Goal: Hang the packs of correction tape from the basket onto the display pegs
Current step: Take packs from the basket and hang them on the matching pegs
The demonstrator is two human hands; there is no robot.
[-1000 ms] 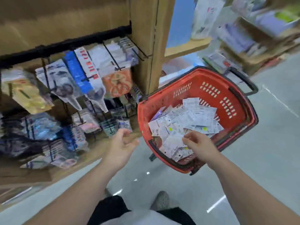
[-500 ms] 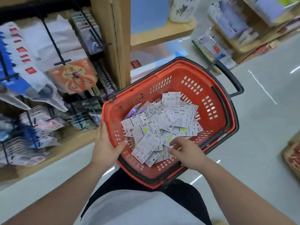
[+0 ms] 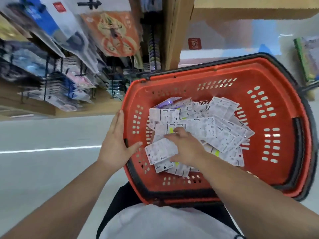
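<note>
The red basket (image 3: 245, 71) stood just beside the wooden post (image 3: 174, 31) and near the blurred display pegs (image 3: 88, 3); open floor (image 3: 43, 131) lay to the left. The left hand (image 3: 115, 144) gripped the basket's left rim, thumb inside. The packs of correction tape (image 3: 222, 128) lay heaped in the basket, white printed cards, some marked yellow. The right hand (image 3: 186, 147) pinched one pack (image 3: 161, 152) at the heap's near side.

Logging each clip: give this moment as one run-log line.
stage: pick from basket | left hand: grips basket rim | right hand: on packs, grip unclear
</note>
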